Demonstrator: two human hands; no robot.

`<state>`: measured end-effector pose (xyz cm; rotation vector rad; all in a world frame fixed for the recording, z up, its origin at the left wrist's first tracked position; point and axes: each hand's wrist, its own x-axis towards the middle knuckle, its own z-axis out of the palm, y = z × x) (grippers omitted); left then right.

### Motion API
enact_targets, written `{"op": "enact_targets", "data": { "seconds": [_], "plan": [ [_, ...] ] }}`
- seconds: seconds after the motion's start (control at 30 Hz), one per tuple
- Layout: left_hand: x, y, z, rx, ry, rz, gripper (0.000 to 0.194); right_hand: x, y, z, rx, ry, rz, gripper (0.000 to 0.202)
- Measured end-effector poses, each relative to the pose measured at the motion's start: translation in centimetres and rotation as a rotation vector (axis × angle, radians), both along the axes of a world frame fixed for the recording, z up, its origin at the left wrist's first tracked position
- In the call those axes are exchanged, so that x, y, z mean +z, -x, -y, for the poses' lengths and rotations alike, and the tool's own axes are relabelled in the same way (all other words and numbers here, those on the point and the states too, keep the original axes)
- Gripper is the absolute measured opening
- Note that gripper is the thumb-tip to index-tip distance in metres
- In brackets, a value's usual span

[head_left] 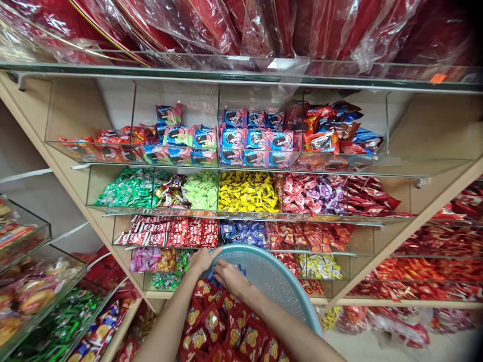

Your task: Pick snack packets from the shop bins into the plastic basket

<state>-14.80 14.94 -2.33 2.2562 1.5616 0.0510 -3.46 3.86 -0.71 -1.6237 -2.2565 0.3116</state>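
A blue-green plastic basket point(277, 279) with small holes in its wall tilts in front of the lower shelves. My left hand point(204, 260) is closed on its far left rim. Inside the basket, close to that rim, my right hand point(230, 277) has its fingers curled down over blue-wrapped candies point(213, 279); the fingertips are partly hidden. Below my hands, red packets with orange-slice pictures point(215, 324) fill the near part of the basket. Just beyond the rim is a shelf bin of blue-wrapped candies point(244, 233).
Glass-fronted shelves hold yellow candies point(247, 193), green candies point(126, 188) and blue-pink cookie packs point(233, 137). Plastic-wrapped red goods point(211, 25) lie on the glass shelf above. More snack bins point(45, 322) flank the left side; bagged candies point(400, 327) lie on the floor at right.
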Motion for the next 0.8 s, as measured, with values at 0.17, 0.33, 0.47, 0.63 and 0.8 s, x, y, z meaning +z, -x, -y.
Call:
{"op": "enact_targets", "data": {
  "seconds": [0.17, 0.33, 0.47, 0.63, 0.8],
  "plan": [
    [-0.1, -0.2, 0.0, 0.026, 0.000, -0.030, 0.077, 0.6, -1.0, -0.7, -0.021, -0.090, -0.151, 0.020],
    [0.1, -0.2, 0.0, 0.032, 0.013, -0.015, 0.082, 1.8, -4.9, -3.1, -0.289, -0.144, -0.105, 0.020],
    [0.3, -0.2, 0.1, 0.034, 0.012, 0.003, 0.084, 1.5, -6.6, -5.1, -0.424, -0.125, 0.029, 0.017],
    [0.5, -0.1, 0.3, 0.033, 0.026, 0.005, 0.083, 0.7, -6.5, -6.4, -0.461, -0.104, 0.098, 0.012],
    [0.6, -0.1, 0.2, 0.033, 0.015, 0.005, 0.083, 1.9, -7.0, -5.8, -0.498, -0.224, -0.052, 0.023]
  ]
}}
